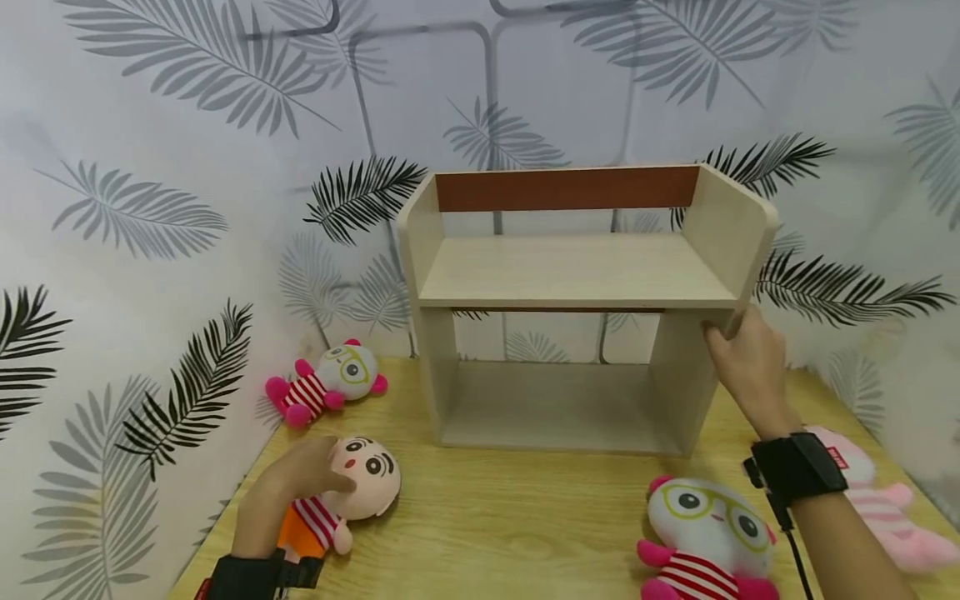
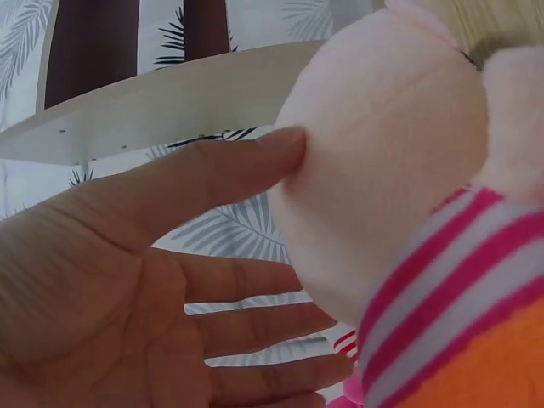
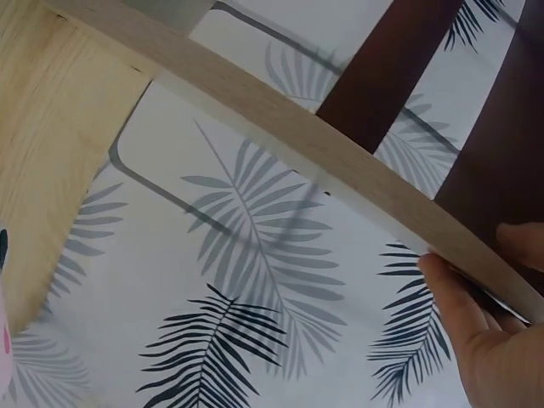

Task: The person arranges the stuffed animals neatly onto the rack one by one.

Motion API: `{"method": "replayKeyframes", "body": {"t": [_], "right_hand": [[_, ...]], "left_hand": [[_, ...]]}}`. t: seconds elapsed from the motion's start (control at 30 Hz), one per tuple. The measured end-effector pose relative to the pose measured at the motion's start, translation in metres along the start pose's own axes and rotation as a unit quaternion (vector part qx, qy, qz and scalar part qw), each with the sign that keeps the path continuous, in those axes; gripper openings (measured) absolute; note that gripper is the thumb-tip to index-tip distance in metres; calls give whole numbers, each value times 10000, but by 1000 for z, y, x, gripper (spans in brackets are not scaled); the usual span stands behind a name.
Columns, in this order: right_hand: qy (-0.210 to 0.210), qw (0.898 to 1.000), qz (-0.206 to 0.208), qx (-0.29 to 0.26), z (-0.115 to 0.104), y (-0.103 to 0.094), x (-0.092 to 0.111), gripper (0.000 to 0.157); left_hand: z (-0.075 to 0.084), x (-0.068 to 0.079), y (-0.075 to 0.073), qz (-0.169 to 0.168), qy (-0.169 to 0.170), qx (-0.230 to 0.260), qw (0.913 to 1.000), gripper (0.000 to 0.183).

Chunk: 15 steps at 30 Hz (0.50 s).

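A small cream desktop bookshelf (image 1: pixel 577 271) with two levels stands upright on the table. My right hand (image 1: pixel 746 367) grips its right side panel, thumb on the inner face and fingers outside; the right wrist view shows the panel edge (image 3: pixel 280 123) between thumb and fingers. At the left lies a plush doll (image 1: pixel 367 479) with a pale head, striped shirt and orange bottoms. My left hand (image 1: pixel 303 471) is at its head, the thumb touching it. In the left wrist view, the fingers (image 2: pixel 255 327) are spread and fairly straight beside the doll's head (image 2: pixel 382 136).
A pink-and-white plush toy with yellow glasses (image 1: pixel 345 375) lies left of the shelf. A similar one (image 1: pixel 712 517) is at the front right. Behind my right wrist lies a pale pink plush toy (image 1: pixel 885 508). Leaf-patterned cloth (image 1: pixel 187 217) hangs behind the wooden table (image 1: pixel 480 525).
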State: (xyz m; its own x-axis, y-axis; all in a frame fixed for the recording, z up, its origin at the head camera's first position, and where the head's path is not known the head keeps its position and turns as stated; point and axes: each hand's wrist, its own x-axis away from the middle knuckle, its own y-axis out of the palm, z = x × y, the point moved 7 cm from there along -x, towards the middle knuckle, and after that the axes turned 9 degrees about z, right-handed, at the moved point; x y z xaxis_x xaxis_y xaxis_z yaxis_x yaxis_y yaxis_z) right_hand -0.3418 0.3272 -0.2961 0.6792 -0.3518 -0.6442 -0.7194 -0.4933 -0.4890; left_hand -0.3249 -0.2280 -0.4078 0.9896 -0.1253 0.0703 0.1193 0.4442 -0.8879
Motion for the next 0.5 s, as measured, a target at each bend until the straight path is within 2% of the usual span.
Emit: {"method": "replayKeyframes", "body": {"t": [0.13, 0.4, 0.5], "right_hand": [[-184, 9989, 432, 9, -1, 1, -5, 36], [-196, 9985, 500, 63, 2, 5, -6, 32], [-229, 9982, 551, 53, 3, 3, -5, 30]], "left_hand": [[-5, 1, 3, -96, -57, 91, 9999, 80], [-10, 0, 15, -451, 64, 268, 9986, 94], [-12, -1, 18, -506, -37, 294, 9983, 98]]}}
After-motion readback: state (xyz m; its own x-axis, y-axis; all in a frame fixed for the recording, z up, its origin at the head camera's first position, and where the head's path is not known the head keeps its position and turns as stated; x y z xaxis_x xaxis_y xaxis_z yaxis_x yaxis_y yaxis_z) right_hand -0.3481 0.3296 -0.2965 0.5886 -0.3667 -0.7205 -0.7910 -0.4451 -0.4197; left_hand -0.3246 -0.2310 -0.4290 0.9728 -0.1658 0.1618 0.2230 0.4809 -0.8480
